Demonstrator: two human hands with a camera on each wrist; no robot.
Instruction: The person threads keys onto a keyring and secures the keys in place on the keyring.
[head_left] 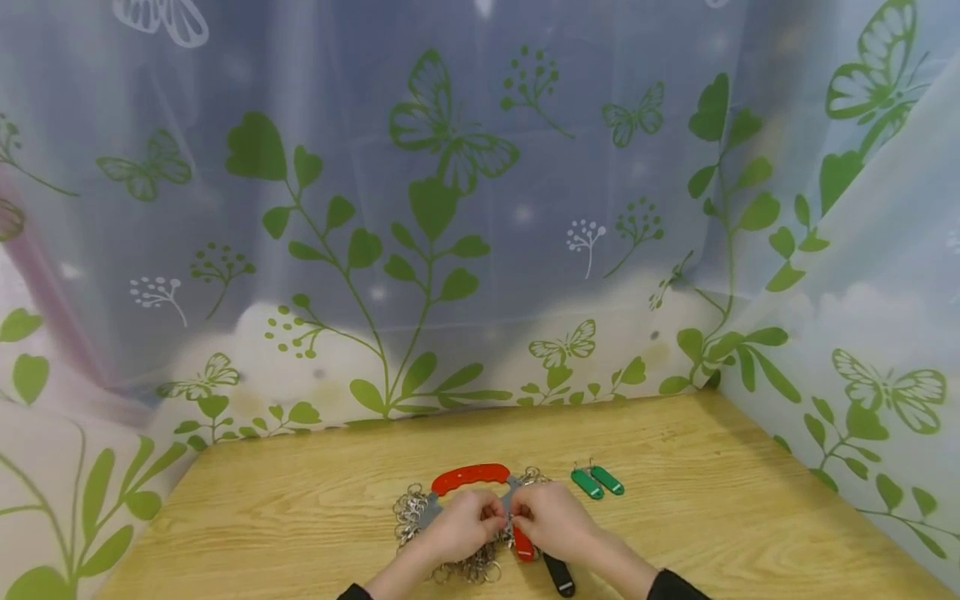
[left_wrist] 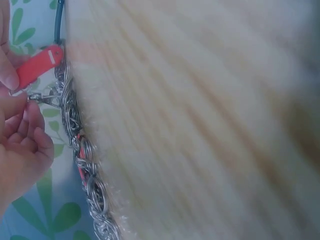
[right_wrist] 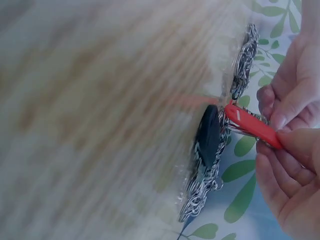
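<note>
In the head view a bunch of metal key rings (head_left: 408, 508) lies around a grey plate with a red handle (head_left: 471, 477). Over it, my left hand (head_left: 467, 527) and right hand (head_left: 553, 518) meet with fingertips close together. The right hand pinches a red key tag (right_wrist: 252, 125) at its ring end; the tag's other end points toward the table. With thumb and finger, the left hand (left_wrist: 22, 140) pinches a small metal clasp (left_wrist: 42, 98) beside the tag. The fingertips partly hide where tag and clasp meet. A black key tag (head_left: 558, 575) lies just below the right hand.
Two green key tags (head_left: 597, 482) with metal hooks lie right of the bunch on the wood-grain table (head_left: 285, 500). A curtain (head_left: 480, 250) printed with green leaves and butterflies stands behind the table and along both sides.
</note>
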